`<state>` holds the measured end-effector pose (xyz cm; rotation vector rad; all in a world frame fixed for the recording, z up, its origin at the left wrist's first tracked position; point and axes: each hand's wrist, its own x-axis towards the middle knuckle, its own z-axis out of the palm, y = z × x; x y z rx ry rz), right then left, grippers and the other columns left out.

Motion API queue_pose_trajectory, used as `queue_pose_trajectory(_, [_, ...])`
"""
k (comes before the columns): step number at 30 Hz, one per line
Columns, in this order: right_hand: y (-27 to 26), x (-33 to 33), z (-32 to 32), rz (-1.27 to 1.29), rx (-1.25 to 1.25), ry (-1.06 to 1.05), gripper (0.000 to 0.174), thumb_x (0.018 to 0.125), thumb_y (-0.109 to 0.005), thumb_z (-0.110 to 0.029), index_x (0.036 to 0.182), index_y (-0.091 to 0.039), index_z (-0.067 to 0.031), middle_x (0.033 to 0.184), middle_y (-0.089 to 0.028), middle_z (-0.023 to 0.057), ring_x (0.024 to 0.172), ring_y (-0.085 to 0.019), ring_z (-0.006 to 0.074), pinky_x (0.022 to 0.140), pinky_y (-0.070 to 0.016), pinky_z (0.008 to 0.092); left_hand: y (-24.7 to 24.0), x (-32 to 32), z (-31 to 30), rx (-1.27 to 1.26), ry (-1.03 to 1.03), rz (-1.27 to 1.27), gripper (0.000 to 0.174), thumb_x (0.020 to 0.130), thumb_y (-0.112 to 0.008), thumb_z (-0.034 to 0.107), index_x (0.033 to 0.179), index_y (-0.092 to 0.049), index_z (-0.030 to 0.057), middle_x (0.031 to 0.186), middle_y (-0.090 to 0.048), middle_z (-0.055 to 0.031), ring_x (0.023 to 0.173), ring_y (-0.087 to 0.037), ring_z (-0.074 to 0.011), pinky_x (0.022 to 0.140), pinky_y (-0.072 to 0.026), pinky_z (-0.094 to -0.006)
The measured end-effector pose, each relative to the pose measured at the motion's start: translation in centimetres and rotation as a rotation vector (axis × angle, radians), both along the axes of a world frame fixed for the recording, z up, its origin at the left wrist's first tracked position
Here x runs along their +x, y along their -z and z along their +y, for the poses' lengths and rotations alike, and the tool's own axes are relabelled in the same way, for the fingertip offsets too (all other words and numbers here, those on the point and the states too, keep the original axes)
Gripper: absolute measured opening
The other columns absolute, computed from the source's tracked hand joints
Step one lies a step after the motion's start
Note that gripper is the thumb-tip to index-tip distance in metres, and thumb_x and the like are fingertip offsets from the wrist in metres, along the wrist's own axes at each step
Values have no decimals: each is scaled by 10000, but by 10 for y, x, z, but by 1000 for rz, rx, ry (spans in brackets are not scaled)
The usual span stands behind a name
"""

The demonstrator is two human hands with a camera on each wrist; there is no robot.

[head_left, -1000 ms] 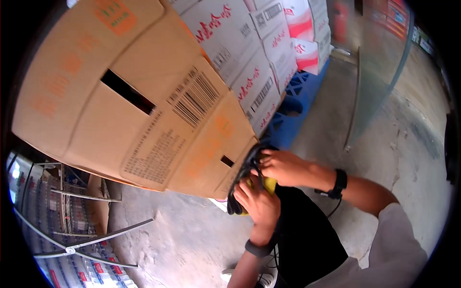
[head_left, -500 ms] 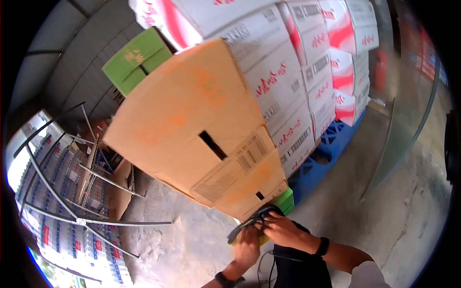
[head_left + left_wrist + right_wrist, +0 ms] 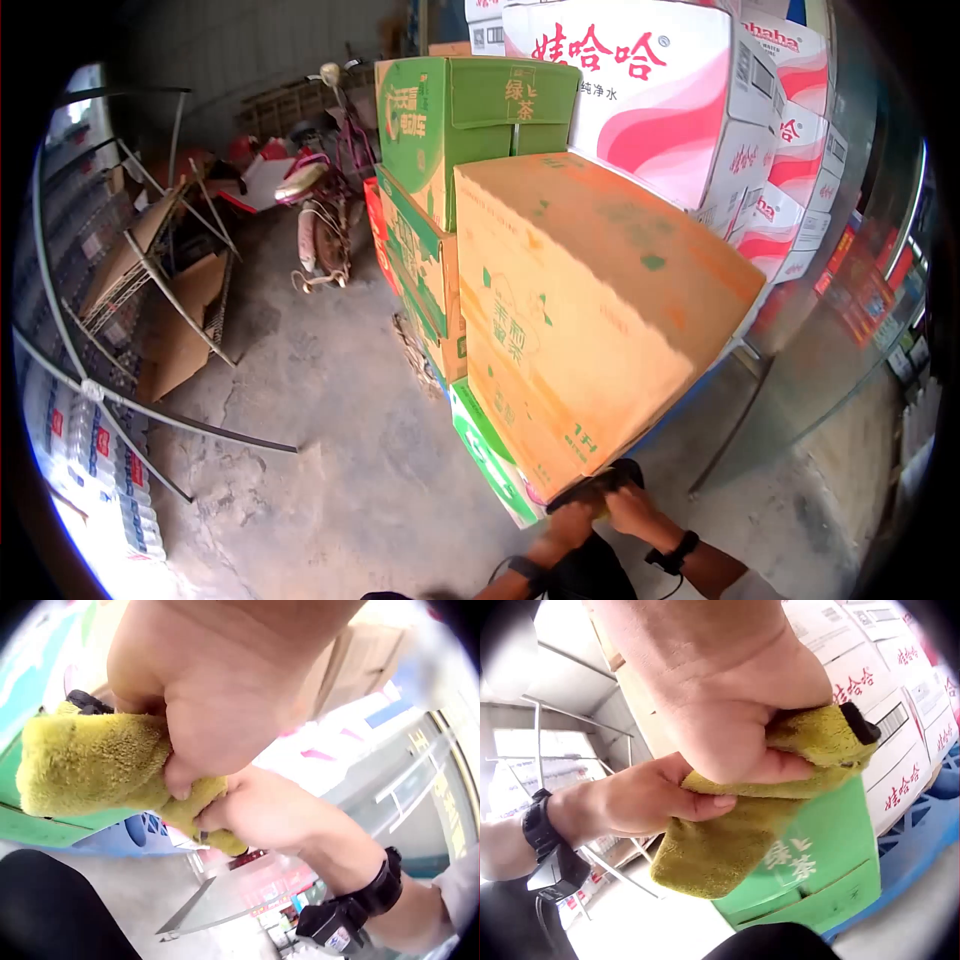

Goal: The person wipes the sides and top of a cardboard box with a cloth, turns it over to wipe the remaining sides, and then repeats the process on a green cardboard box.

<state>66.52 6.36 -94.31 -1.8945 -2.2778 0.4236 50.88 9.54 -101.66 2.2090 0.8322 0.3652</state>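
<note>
Both hands hold a folded fluffy yellow-green cloth with black edging (image 3: 90,761). My left hand (image 3: 217,682) grips it with the thumb pressed on the plush side. Close beside it, my right hand (image 3: 735,705) clutches the other part, fingers curled into the folds. In the head view, the left hand (image 3: 572,527) and right hand (image 3: 632,508) are at the bottom, by the near lower corner of a large brown carton (image 3: 600,290). A bright green carton (image 3: 817,862) stands just beyond the cloth in the right wrist view.
White-and-pink water cartons (image 3: 630,90) are stacked behind on a blue pallet (image 3: 922,802). Green cartons (image 3: 415,130) stand to the left. A metal rack frame (image 3: 190,425) and bottle packs (image 3: 100,440) line the far left. A two-wheeler (image 3: 315,220) is parked behind; a glass panel (image 3: 800,400) stands right.
The head view has tilted up and swung left, bringing the green cartons and two-wheeler into sight. Both hands now appear lower in the frame, still holding the cloth.
</note>
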Motion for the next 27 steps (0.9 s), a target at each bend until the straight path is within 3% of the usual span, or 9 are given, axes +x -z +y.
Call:
queue_pose_trajectory(2, [-29,-36,11,-92,-463,44,456,719,-605,30,1173,-625,-11,1046,-651,274,1032,-620,411,865,-508,471,-49,-40,5,-183,-31,141,445,797,-554,79,1230,-644,126,982,-692,-234,928,-666,-432,821,-536,-507])
queue_pose_trajectory(4, [-12,-57,15,119,-457,-137,434,749,-620,-16,1181,-635,-58,1002,-677,234,998,-650,387,832,-516,485,-92,-83,5,-250,-227,226,383,823,-546,107,1150,-690,242,938,-711,-184,912,-674,-414,799,-540,-513])
queue_pose_trajectory(10, [-115,-190,21,163,-591,-161,327,838,-697,-295,1071,-626,-77,974,-698,186,908,-662,408,780,-524,510,-192,-205,0,-364,-324,418,302,847,-565,147,1106,-696,229,942,-716,-161,899,-672,-401,791,-542,-509])
queue_pose_trajectory(14, [-229,-244,-2,168,-639,-178,205,798,-622,-86,983,-681,-23,896,-702,208,848,-688,393,726,-550,483,-321,-257,-28,-420,-377,357,318,871,-544,136,1123,-711,236,924,-714,-168,904,-673,-392,787,-545,-489])
queue_pose_trajectory(18, [-356,-268,-2,89,-634,-545,105,761,-630,-50,819,-715,-32,843,-713,209,768,-699,363,644,-531,453,-420,-300,-76,-474,-387,331,359,870,-582,155,1206,-662,256,894,-697,-195,856,-663,-422,710,-536,-521])
queue_pose_trajectory(20, [-385,-276,1,174,-792,-670,178,720,-669,-79,863,-736,4,894,-725,209,806,-709,345,662,-536,442,-500,-301,-92,-592,-414,379,488,838,-553,6,1314,-607,100,1157,-668,-233,930,-684,-400,768,-571,-428])
queue_pose_trajectory(23, [-447,-301,17,88,-781,-823,177,699,-667,-56,847,-741,5,914,-727,196,837,-703,356,686,-543,437,-506,-327,-133,-371,-357,207,498,952,-576,153,1431,-506,266,1185,-668,-196,872,-698,-388,703,-574,-439])
queue_pose_trajectory(24, [-481,-307,22,75,-757,-778,176,719,-663,-61,863,-740,3,912,-728,190,839,-698,366,688,-545,445,-501,-338,-139,-445,-358,226,452,969,-582,193,1416,-524,233,1217,-650,-208,916,-695,-376,719,-581,-428])
queue_pose_trajectory(27, [-517,-327,37,104,-622,-733,148,777,-652,-81,875,-731,-3,881,-725,185,844,-701,367,684,-557,445,-578,-361,-95,-357,-450,116,391,867,-576,64,1239,-647,164,909,-684,-215,844,-660,-423,657,-544,-455])
